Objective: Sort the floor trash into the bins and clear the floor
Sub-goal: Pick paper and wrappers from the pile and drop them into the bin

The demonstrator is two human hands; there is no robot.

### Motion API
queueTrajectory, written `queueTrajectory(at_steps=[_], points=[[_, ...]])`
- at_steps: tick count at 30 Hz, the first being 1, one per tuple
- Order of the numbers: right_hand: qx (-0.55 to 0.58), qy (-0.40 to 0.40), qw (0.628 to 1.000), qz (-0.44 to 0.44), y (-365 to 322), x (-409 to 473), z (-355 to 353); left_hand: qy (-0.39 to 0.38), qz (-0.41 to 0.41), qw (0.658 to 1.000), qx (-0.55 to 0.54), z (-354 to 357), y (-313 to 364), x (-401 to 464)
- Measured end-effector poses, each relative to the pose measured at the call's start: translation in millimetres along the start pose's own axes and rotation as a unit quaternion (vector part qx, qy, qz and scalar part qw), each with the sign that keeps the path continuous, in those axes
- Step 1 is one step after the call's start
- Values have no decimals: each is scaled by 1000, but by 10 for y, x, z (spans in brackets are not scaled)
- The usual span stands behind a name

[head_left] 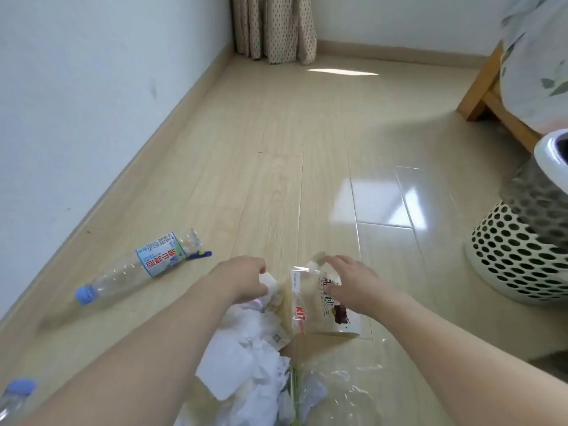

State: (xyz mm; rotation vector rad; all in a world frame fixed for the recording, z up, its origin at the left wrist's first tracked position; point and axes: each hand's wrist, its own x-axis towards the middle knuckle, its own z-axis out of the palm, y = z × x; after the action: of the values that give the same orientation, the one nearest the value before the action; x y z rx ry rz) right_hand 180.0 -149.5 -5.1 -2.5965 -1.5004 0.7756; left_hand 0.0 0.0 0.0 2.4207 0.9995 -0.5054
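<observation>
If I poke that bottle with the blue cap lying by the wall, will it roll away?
Probably. The bottle lies on its side on a smooth, glossy floor, so a nudge would likely roll it. It looks empty and clear, so it is likely light. Its far end looks crumpled, so the plastic may squash and the roll may wobble.

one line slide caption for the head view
Both hands gather crumpled paper and a snack wrapper beside a plastic bottle and perforated bin.

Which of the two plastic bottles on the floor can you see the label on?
The bottle by the left wall, lying on its side, shows a blue and white label. The bottle at the bottom-left corner shows only its blue cap.
</observation>
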Motion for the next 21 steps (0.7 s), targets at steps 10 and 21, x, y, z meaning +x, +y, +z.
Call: queueTrajectory(at_steps=[10, 21], points=[[23, 71, 997, -10, -25, 260, 434, 17, 22, 985, 169, 255, 9, 184], [250, 80, 965, -2, -333, -167, -302, 19, -39, 999, -24, -301, -120, -331]])
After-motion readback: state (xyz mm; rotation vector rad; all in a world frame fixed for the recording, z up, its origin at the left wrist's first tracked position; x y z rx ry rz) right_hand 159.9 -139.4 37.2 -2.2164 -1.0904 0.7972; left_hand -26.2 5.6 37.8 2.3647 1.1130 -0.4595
